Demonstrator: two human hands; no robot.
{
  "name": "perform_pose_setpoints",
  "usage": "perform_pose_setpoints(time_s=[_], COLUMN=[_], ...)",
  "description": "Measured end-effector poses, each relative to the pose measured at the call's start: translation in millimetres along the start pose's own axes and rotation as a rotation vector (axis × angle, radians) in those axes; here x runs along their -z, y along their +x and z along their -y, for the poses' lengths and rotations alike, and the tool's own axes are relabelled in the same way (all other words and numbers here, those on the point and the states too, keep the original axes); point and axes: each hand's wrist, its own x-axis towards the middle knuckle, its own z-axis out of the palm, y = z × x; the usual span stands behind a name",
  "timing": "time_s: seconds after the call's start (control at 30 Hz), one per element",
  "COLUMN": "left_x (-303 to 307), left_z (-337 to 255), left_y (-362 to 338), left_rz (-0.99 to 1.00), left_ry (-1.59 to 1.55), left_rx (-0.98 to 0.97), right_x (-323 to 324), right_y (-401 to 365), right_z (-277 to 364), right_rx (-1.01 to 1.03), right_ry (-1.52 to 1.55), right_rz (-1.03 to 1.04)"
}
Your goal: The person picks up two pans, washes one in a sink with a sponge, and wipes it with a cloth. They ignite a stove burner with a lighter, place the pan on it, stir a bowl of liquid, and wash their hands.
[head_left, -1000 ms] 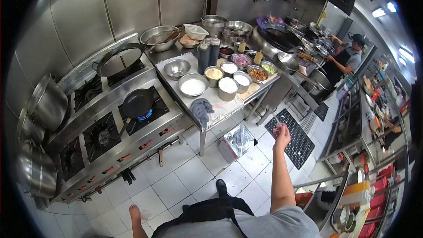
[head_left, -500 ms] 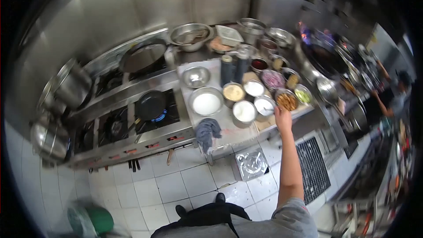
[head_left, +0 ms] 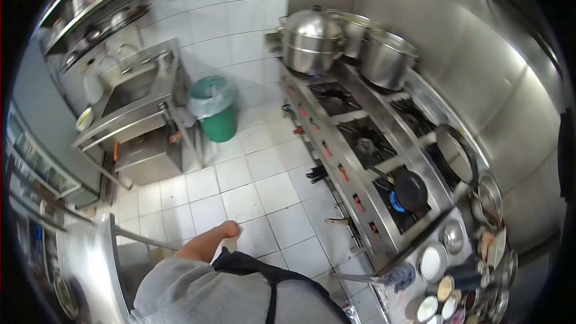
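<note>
My left hand (head_left: 230,230) is in front of my apron, low in the view over the tiled floor. Its fingers are closed, and something small and pale, too blurred to name, shows just below them. My right hand is out of view. The stove (head_left: 336,171) stands to the right of my left hand, with a black frying pan (head_left: 411,190) over a lit blue flame.
A green bin (head_left: 219,123) stands by the tiled wall, near a metal sink (head_left: 129,93). Large steel pots (head_left: 387,63) are at the stove's far end. At the lower right, a counter holds white-filled bowls (head_left: 432,262) and a grey cloth (head_left: 399,277). A metal table (head_left: 90,264) is lower left.
The view has swung left, bringing the sink and bin into clear view. My right hand, earlier at the food containers, has left the view. My left hand has come into view.
</note>
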Motion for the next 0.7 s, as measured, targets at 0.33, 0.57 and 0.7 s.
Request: perform_pose_setpoints(time_s=[0.33,0.57,0.7], left_x=[-51.2,-84.5,-74.3], left_z=[163.8,319.7,358.7], left_y=[-33.7,-79.5,-117.0], left_rz=[-0.105,-0.226,-0.347], left_ry=[-0.430,-0.817,-0.890], left_rx=[0.232,0.729,0.815], right_x=[-200.7,-359.9,-432.0], right_y=[-167.5,-224.2,-273.1], right_z=[154.5,255.5,289.9], right_rx=[-0.105,0.157,0.331], right_ry=[0.302,0.273,0.201], right_rz=[1.408,1.614,1.781])
